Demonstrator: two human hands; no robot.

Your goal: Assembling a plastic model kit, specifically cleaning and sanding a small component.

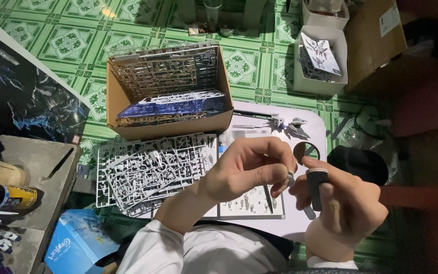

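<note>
Far left: a dark printed box lid [24, 86] on the green tiled floor [77, 45], and below it a grey block [36, 172] bearing a can [6, 197] and tweezers [59, 163]. Next right, an open cardboard box [171, 94] packed with plastic part frames, silver and blue; in front of it a grey part frame [150, 175] lying flat, partly on the white surface [310, 129]. Centre: left hand [247, 170], its fingers pinched together on a tiny grey part [291, 178] held up over the surface. Just right of it and touching, the right hand [348, 203] is closed around a dark sanding stick [316, 189], long axis near upright, its upper end against the part. Part lies between the two hands, left fingertips nearest. A thin dark tool [268, 199] lies on a printed sheet [252, 205] beneath. Small built pieces [290, 124] sit at the surface's far edge. Far right: white box [320, 58] of frames, brown carton [376, 35].
</note>
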